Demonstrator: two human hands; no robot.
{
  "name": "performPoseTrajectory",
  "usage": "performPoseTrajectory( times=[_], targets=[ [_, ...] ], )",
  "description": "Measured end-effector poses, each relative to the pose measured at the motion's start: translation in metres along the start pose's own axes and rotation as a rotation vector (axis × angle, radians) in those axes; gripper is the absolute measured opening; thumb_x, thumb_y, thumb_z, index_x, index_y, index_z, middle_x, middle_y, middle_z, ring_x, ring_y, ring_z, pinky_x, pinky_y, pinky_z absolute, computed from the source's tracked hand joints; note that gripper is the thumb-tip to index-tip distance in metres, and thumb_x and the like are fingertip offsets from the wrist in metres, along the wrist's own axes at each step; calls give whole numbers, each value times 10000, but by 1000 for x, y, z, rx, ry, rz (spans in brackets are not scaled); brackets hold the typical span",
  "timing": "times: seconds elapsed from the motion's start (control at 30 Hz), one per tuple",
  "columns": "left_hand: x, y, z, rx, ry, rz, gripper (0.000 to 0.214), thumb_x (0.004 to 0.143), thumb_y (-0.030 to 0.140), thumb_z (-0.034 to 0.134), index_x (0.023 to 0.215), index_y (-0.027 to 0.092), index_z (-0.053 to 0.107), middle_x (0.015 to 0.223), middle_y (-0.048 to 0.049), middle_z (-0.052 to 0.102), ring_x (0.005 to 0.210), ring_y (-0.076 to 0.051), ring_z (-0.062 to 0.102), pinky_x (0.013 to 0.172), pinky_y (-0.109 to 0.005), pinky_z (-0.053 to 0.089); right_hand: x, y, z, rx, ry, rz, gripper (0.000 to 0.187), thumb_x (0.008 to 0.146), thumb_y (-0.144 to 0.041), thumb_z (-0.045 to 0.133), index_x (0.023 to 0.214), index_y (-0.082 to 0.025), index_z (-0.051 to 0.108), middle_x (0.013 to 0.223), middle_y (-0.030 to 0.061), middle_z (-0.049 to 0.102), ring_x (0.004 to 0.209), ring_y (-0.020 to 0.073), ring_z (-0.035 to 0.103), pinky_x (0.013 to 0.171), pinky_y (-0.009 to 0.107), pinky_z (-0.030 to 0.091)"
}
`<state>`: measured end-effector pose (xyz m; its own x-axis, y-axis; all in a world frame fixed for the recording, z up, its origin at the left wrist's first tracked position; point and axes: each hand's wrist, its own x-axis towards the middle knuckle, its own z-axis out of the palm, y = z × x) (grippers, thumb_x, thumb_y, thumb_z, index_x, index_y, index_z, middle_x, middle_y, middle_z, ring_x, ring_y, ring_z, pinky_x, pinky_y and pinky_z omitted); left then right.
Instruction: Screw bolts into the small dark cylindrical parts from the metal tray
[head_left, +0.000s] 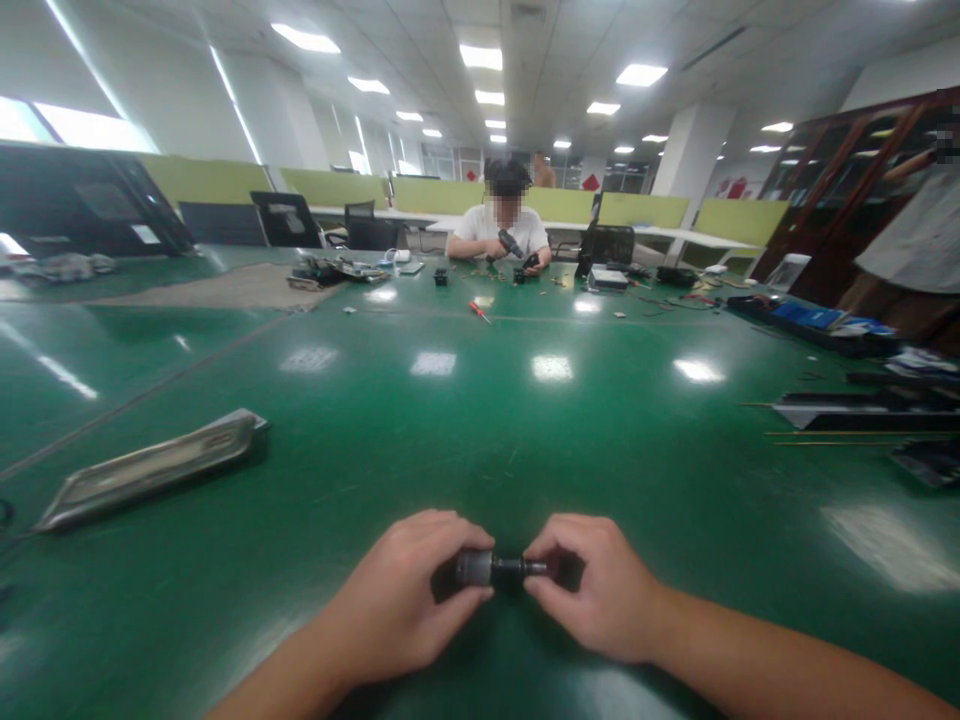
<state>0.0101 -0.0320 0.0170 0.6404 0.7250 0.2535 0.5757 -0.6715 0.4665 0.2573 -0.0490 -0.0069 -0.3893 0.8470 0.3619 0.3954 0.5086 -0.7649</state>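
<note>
Low in the middle of the head view lies a small dark metal cylinder with a thin shaft (475,568), held level just above or on the green table (390,450); which of the two I cannot tell. My left hand (409,590) pinches its thick end between thumb and fingers. At the other end, my right hand (600,580) grips the narrow shaft with thumb and forefinger. A short stretch of shaft shows between the two hands. The fingers hide both outer ends of the part.
A long metal tray-like piece (157,470) lies to the left. Dark metal profiles and thin rods (847,410) are on the right, beyond them a bin with blue items (814,318). Further off are a red screwdriver (478,311) and a seated person (499,225) holding a power drill (510,243).
</note>
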Motion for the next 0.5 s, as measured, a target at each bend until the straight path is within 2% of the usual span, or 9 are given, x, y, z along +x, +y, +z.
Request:
performPoseTrajectory(
  times=[0.5],
  targets=[
    [-2,-4,-2,38,53,15,244,847,280,660,1090,276,636,968,-11,720,887,-202,663,792,-346,510,1,0,0,0,-1,18,87,741,-126,701,810,-177,692,712,-4,676,650,135,624,633,234,434]
  ],
)
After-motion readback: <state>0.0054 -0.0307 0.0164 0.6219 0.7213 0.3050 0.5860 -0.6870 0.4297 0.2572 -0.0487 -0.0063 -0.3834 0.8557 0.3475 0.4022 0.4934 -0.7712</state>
